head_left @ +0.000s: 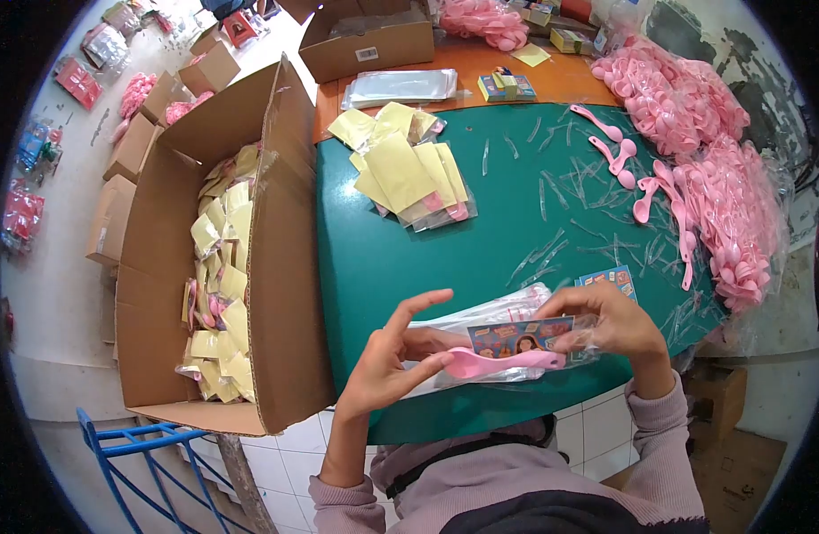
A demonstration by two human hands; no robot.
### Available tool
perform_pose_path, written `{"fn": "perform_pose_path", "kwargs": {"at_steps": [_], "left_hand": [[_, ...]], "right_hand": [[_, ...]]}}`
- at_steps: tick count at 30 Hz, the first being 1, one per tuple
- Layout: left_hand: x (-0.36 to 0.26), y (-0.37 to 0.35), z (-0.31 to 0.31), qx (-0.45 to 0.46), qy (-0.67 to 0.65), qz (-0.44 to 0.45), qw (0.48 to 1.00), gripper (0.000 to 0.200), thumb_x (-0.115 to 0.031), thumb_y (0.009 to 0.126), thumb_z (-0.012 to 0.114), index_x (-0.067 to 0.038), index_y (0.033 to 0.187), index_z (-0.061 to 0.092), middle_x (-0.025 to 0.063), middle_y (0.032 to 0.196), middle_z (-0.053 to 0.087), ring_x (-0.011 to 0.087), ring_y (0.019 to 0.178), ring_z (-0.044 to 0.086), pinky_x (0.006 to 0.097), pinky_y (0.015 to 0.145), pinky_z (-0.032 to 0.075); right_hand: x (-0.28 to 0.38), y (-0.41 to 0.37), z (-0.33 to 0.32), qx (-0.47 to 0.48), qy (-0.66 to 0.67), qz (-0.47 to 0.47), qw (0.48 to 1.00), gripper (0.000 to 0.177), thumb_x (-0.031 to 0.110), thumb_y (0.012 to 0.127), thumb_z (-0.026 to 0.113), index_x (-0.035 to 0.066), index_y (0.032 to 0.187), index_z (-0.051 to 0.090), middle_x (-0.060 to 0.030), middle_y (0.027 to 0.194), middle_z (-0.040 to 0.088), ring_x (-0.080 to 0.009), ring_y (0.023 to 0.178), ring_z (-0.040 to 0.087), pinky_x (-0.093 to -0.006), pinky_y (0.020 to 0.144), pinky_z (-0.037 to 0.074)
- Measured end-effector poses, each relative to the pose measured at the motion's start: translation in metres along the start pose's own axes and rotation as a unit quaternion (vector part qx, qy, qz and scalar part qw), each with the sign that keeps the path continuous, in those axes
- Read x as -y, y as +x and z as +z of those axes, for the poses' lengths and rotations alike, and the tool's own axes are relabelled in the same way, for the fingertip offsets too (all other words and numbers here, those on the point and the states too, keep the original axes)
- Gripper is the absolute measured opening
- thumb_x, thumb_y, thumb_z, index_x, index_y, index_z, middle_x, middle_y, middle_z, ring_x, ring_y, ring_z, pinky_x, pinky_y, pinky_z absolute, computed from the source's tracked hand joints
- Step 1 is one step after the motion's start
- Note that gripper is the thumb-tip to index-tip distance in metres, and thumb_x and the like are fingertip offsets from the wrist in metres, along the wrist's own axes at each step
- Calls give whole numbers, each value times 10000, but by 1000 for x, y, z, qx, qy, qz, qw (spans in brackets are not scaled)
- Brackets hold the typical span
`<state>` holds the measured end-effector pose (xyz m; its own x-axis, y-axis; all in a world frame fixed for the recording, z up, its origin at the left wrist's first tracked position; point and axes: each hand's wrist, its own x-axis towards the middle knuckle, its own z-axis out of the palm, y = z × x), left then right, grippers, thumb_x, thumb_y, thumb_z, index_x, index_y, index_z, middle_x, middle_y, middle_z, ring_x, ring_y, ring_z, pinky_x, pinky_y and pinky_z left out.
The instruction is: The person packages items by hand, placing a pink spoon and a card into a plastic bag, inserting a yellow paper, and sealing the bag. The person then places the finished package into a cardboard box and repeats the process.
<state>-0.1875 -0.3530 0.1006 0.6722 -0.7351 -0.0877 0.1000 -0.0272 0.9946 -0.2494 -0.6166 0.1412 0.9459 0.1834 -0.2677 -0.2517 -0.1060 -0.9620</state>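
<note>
Near the table's front edge, my left hand (393, 356) has its thumb against the bowl end of a pink spoon (503, 362), with the index finger raised. My right hand (605, 320) pinches the right end of a printed card (521, 338) and clear plastic around it. The spoon lies along the card's lower edge; whether it is inside the plastic cannot be made out. Beneath both hands is a stack of clear plastic bags (507, 307). Another printed card (616, 283) shows just behind my right hand.
A tall cardboard box (289, 240) holding yellow-backed packets stands at the left. More packets (405, 173) lie on the green table (409, 267). Loose pink spoons (668, 200), plastic strips and heaps of bagged spoons (730, 222) are at the right. A blue metal frame (151, 436) is at lower left.
</note>
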Motion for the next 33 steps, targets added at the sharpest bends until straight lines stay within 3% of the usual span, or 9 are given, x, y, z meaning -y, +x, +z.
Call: {"fn": "perform_pose_path", "kwargs": {"at_steps": [9,12,14,16,18,20,23,27,33], "left_hand": [[-5,-4,16,-23,118,24,992,725,-47,736,700,-46,1332,289,190,963,620,209,914,614,321,808,492],[2,-15,34,-203,316,86,923,626,-154,862,578,-68,1364,214,180,1057,591,242,984,598,316,736,509],[13,-31,46,-77,-149,-43,985,624,-249,943,411,-97,1399,13,207,1103,540,273,1035,565,333,783,495],[19,-44,56,-53,-177,-66,981,628,-300,965,287,-111,1378,-147,224,1094,544,306,1024,566,362,816,485],[19,-53,62,-108,-247,-112,956,623,-271,970,277,-119,1372,-175,235,1097,540,311,1029,563,377,837,478],[18,-58,64,-164,-241,-133,947,562,-187,966,312,-105,1398,-38,209,1025,586,273,955,603,347,795,497],[19,-57,57,-282,63,-120,950,345,-53,907,439,-24,1248,398,112,781,632,172,694,632,283,632,512],[32,-55,40,-323,267,-44,907,291,-68,862,530,-8,1142,478,114,740,609,178,643,627,278,562,482],[19,-42,57,-310,314,-68,895,510,-91,763,677,-26,1204,430,94,693,610,164,607,616,272,547,485]], "right_hand": [[-13,0,6,-47,-70,-44,995,190,68,710,694,-30,850,610,-41,676,592,-88,657,545,-229,598,443],[3,0,29,-102,-169,-106,975,236,108,723,693,-33,890,602,-88,773,599,-153,709,573,-258,635,461],[5,-2,38,-102,-224,-125,961,270,133,733,690,-33,918,587,-125,868,603,-196,770,587,-284,677,471],[-3,-7,46,96,-263,-232,932,377,170,758,673,-18,1053,534,-184,1098,520,-288,955,538,-356,801,447],[-5,-14,50,155,-257,-175,938,441,172,764,661,-2,1126,480,-189,1162,454,-320,1047,474,-395,871,399],[-5,-13,56,57,-311,-167,934,377,150,755,655,2,1070,510,-180,1069,484,-331,986,492,-391,844,407],[-21,-2,74,3,-339,-179,924,304,118,727,670,20,985,542,-153,991,485,-306,919,499,-366,779,420],[-25,12,101,-21,-362,-209,908,240,89,710,672,21,911,558,-133,931,486,-286,883,494,-362,769,412],[-28,29,90,-88,-408,-220,882,290,96,755,605,28,1028,536,-151,1116,516,-296,1030,495,-392,862,377]]}}
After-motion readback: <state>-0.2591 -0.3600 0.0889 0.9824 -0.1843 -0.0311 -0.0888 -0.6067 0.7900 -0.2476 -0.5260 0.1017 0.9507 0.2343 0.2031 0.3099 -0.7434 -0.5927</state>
